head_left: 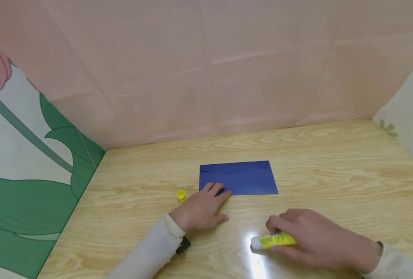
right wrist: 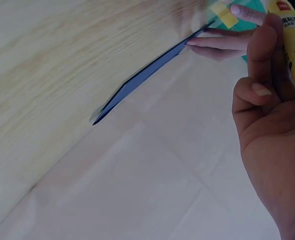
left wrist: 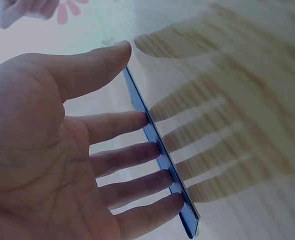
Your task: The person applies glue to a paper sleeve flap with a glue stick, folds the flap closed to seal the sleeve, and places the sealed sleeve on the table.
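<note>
A dark blue envelope [head_left: 246, 179] lies flat on the wooden table, its flap line along the far edge. My left hand [head_left: 202, 209] rests on its near left corner with fingers spread; the left wrist view has the fingertips lined up along the envelope [left wrist: 190, 220]. In my right hand [head_left: 319, 240] is a yellow glue stick [head_left: 279, 240], gripped near the table's front, its white end pointing left. The right wrist view has the fingers curled round the glue stick [right wrist: 293, 47]. A small yellow cap [head_left: 181, 196] sits left of the envelope.
The wooden table [head_left: 136, 174] reaches back to a pinkish sheet [head_left: 206, 77] hung behind it. On the left is a panel with a green leaf print [head_left: 28, 205]; a pale wall [head_left: 410, 112] stands at the right. Light glares on the table between the hands.
</note>
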The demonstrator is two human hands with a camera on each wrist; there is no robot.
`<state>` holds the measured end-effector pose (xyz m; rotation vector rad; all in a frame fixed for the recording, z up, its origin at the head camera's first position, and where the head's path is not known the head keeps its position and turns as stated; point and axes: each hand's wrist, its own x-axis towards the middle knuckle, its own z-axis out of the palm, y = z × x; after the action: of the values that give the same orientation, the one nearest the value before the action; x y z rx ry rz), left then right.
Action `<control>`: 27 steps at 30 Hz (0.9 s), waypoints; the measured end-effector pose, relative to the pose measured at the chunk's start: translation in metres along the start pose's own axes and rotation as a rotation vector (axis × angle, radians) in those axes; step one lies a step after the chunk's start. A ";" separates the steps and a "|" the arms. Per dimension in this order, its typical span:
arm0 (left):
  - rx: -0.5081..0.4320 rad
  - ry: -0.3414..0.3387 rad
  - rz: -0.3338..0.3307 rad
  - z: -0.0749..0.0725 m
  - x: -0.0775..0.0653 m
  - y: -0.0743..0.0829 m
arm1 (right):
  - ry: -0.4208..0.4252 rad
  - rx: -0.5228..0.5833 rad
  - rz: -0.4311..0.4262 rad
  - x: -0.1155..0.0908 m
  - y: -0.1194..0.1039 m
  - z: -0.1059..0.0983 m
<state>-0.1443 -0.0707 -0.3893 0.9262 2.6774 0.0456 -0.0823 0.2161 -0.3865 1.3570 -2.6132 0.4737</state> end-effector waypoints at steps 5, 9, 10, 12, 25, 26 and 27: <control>0.046 0.002 -0.001 -0.001 -0.001 0.000 | 0.018 -0.025 0.042 0.001 -0.001 -0.001; 0.055 0.004 -0.004 -0.001 0.000 0.000 | 0.032 -0.042 0.077 0.001 -0.001 -0.002; 0.054 0.004 -0.005 -0.001 0.000 0.000 | 0.043 -0.041 0.077 0.001 -0.001 -0.002; 0.054 0.003 -0.009 -0.001 -0.001 0.001 | 0.066 -0.039 0.068 0.001 0.000 -0.002; -0.051 0.224 0.143 -0.008 -0.008 0.012 | 0.135 -0.053 0.071 0.004 0.002 -0.001; -0.088 0.256 0.183 -0.010 -0.008 0.016 | 0.138 -0.054 0.073 0.005 0.003 -0.001; -0.118 0.282 0.222 -0.010 -0.009 0.020 | 0.141 -0.053 0.078 0.005 0.003 -0.002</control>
<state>-0.1288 -0.0594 -0.3743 1.2556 2.7684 0.4074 -0.0872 0.2145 -0.3843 1.1654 -2.5521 0.4881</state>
